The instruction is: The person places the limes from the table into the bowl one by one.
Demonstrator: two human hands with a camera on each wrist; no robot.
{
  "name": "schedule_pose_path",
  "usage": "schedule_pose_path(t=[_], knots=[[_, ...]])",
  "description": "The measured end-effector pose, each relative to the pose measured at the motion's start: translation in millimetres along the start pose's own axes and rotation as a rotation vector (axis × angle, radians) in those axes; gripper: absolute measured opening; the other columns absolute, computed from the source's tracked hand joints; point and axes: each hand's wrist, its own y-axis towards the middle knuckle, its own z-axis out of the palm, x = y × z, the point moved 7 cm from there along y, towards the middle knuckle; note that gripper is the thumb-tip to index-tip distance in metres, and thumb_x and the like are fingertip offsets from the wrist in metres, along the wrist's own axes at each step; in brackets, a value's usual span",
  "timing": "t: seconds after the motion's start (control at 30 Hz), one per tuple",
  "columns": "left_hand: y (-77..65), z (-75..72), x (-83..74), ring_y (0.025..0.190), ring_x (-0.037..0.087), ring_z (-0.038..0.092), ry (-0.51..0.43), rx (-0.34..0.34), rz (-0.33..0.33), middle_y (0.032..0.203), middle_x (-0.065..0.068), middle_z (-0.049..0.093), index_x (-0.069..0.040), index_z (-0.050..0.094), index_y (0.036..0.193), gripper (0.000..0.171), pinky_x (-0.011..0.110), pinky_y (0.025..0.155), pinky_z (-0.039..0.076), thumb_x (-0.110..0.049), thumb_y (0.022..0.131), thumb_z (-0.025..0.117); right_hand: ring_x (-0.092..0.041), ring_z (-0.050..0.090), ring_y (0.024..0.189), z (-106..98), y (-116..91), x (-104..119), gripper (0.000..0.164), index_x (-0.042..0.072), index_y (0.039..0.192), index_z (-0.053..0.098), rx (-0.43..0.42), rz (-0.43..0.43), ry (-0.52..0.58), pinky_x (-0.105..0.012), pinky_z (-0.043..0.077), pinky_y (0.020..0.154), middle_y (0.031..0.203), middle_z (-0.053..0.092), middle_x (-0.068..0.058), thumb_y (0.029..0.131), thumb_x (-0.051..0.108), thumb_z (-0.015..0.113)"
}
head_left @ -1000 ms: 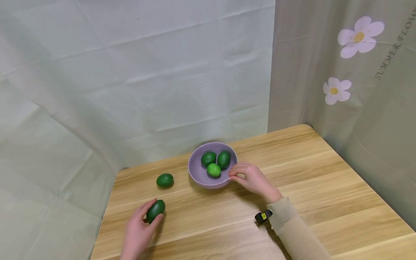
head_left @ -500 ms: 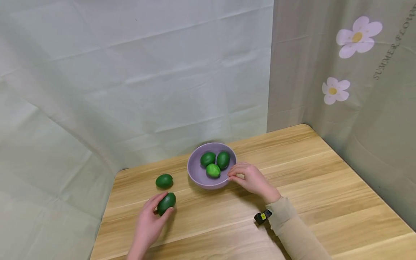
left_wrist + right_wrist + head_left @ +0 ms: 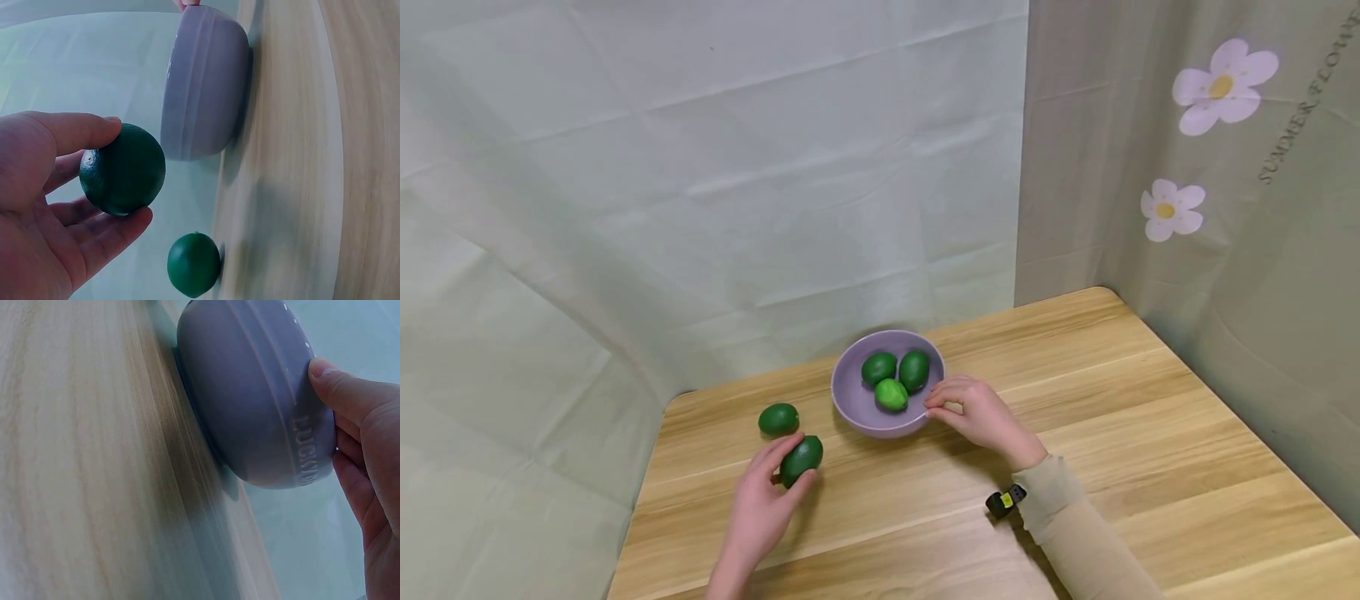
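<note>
My left hand (image 3: 762, 502) grips a dark green lime (image 3: 801, 461) between thumb and fingers. In the left wrist view this lime (image 3: 128, 172) is held up off the table. A second dark green lime (image 3: 778, 419) lies on the table just beyond that hand. The purple bowl (image 3: 853, 408) stands upright toward the back. In it lie two dark green limes (image 3: 913, 371) and a brighter green lime (image 3: 891, 395). My right hand (image 3: 979, 414) pinches the bowl's right rim; in the right wrist view the thumb (image 3: 337, 381) presses the outside, with the other fingers over the edge.
The wood-grain table (image 3: 1112, 400) reaches back to a pale hanging cloth (image 3: 820, 167). A flower-print curtain (image 3: 1097, 167) hangs along the right side. A small black device (image 3: 1006, 501) sits at the right wrist, by the sleeve cuff.
My left hand has carried its lime rightward and away from me, toward the bowl. The right hand stays on the rim, and the bowl and the other limes keep their places.
</note>
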Motion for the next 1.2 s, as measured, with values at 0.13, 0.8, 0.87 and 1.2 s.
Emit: schedule_pose_path(t=[0.13, 0.8, 0.87, 1.2], knots=[[1.4, 2.3, -3.8, 0.114, 0.019, 0.059, -0.003, -0.007, 0.005, 0.138, 0.002, 0.057, -0.020, 0.063, 0.134, 0.055, 0.029, 0.077, 0.054, -0.015, 0.083, 0.083, -0.013, 0.066, 0.102, 0, 0, 0, 0.011, 0.013, 0.095, 0.079, 0.001, 0.007, 0.006, -0.036, 0.053, 0.097, 0.102, 0.073, 0.009, 0.086, 0.019, 0.080], [8.4, 9.6, -21.6, 0.117, 0.021, 0.058, -0.053, 0.009, 0.029, 0.138, 0.001, 0.056, -0.022, 0.064, 0.133, 0.054, 0.032, 0.078, 0.056, -0.018, 0.083, 0.084, -0.008, 0.064, 0.103, -1, 1, 0, 0.010, 0.020, 0.095, 0.079, 0.007, 0.027, 0.000, -0.031, 0.051, 0.099, 0.102, 0.072, 0.012, 0.085, 0.018, 0.081], [9.6, 10.8, -22.9, 0.117, 0.021, 0.058, -0.056, 0.012, 0.034, 0.139, 0.002, 0.056, -0.023, 0.064, 0.133, 0.054, 0.032, 0.078, 0.056, -0.018, 0.083, 0.084, -0.008, 0.064, 0.103, -1, 1, 0, 0.011, 0.021, 0.096, 0.079, 0.010, 0.030, 0.003, -0.030, 0.051, 0.099, 0.102, 0.072, 0.012, 0.086, 0.018, 0.081], [19.3, 17.8, -37.9, 0.117, 0.018, 0.058, -0.083, 0.016, 0.100, 0.137, -0.003, 0.057, -0.022, 0.064, 0.133, 0.053, 0.033, 0.078, 0.057, -0.019, 0.083, 0.083, -0.010, 0.065, 0.103, -1, 0, -1, 0.010, 0.016, 0.096, 0.079, 0.005, 0.018, 0.002, -0.033, 0.052, 0.098, 0.103, 0.073, 0.010, 0.086, 0.020, 0.080]])
